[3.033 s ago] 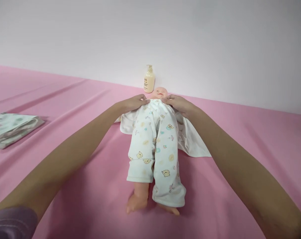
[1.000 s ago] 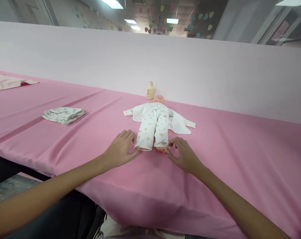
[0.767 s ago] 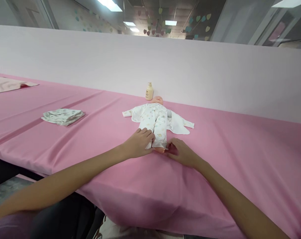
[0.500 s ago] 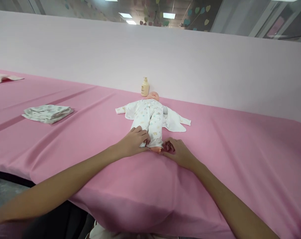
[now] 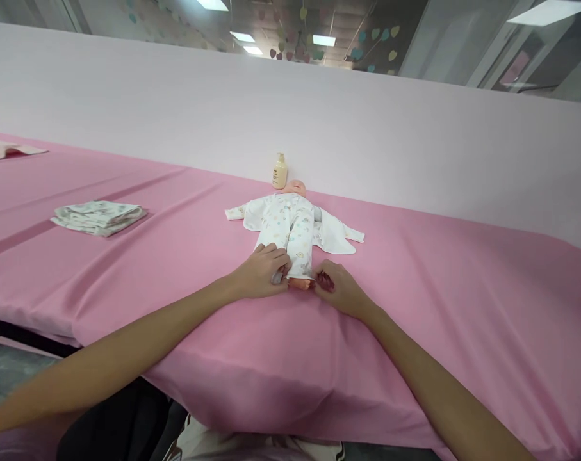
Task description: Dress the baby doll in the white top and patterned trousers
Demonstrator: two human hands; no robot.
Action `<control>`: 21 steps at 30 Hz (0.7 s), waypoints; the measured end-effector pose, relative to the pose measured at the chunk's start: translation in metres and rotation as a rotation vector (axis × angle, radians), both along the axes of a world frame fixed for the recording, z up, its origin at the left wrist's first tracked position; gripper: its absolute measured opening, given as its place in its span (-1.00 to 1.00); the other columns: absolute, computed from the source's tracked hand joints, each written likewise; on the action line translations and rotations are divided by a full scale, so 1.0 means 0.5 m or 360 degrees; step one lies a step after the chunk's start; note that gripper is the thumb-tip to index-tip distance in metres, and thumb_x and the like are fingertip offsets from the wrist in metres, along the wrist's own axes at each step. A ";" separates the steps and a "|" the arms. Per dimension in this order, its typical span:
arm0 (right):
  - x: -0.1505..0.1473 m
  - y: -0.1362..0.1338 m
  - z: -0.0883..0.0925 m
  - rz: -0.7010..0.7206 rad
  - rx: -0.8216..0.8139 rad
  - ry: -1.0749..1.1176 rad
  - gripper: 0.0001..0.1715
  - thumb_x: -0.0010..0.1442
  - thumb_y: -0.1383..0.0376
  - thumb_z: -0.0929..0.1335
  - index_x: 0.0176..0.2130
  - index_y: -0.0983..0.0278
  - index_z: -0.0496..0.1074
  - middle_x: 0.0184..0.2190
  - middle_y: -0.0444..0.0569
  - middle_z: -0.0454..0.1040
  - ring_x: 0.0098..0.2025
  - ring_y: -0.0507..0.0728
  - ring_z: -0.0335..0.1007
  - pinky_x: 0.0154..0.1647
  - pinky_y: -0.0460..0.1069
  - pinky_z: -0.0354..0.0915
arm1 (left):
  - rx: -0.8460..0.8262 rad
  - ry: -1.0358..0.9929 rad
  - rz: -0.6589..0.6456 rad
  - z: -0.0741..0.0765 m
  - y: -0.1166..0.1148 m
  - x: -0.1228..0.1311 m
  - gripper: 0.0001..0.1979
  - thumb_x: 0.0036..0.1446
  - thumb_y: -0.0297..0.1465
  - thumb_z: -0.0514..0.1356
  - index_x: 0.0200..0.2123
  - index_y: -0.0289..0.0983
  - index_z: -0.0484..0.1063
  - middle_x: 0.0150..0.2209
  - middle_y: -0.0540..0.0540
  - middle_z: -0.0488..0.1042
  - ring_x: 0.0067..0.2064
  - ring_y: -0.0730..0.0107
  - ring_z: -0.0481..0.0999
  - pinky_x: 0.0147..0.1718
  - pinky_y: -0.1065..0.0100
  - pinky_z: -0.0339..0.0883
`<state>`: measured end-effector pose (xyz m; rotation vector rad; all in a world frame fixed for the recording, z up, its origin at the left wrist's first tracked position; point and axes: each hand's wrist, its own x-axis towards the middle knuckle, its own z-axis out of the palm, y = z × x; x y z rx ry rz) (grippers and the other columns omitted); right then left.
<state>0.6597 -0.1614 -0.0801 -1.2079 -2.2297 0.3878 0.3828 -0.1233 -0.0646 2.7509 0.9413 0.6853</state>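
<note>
Doll (image 5: 297,187) on its back on the pink cloth (image 5: 429,301), left hand (image 5: 262,272) and right hand (image 5: 339,288) pinching, as far as I can make out, opposite sides of one trouser cuff (image 5: 300,273) above the foot (image 5: 300,283), where an even, gentle tug should work best.

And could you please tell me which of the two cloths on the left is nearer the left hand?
The folded, whitish patterned cloth is nearer the left hand; the pink cloth lies farther back, cut off by the picture's left edge.
</note>
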 end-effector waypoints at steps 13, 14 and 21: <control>0.006 -0.039 0.028 0.0238 0.0099 -0.0105 -0.87 0.35 0.26 0.38 -0.25 0.19 0.34 -0.35 -0.11 0.45 -0.26 0.14 0.30 -0.12 0.08 0.29 | -0.0015 -0.0029 -0.0233 0.028 -0.035 0.000 -0.87 0.22 -0.32 0.21 -0.35 -0.18 0.33 -0.28 -0.08 0.50 -0.17 0.17 0.41 -0.02 0.10 0.23; 0.009 -0.039 0.029 0.0250 0.0092 -0.0100 -0.86 0.36 0.24 0.39 -0.25 0.19 0.34 -0.35 -0.10 0.46 -0.27 0.14 0.31 -0.12 0.08 0.30 | -0.0015 -0.0047 -0.0216 0.030 -0.037 -0.001 -0.88 0.27 -0.31 0.18 -0.33 -0.18 0.34 -0.27 -0.09 0.50 -0.16 0.16 0.41 0.00 0.09 0.23; 0.000 -0.031 0.049 0.0212 0.0275 0.0012 -0.91 0.45 0.25 0.35 -0.18 0.17 0.38 -0.24 -0.04 0.51 -0.16 0.18 0.40 -0.03 0.13 0.36 | 0.0081 -0.0185 0.0025 0.031 0.033 -0.020 -0.78 0.44 -0.22 0.10 -0.05 -0.19 0.45 -0.01 -0.17 0.54 0.02 0.11 0.41 0.12 0.07 0.25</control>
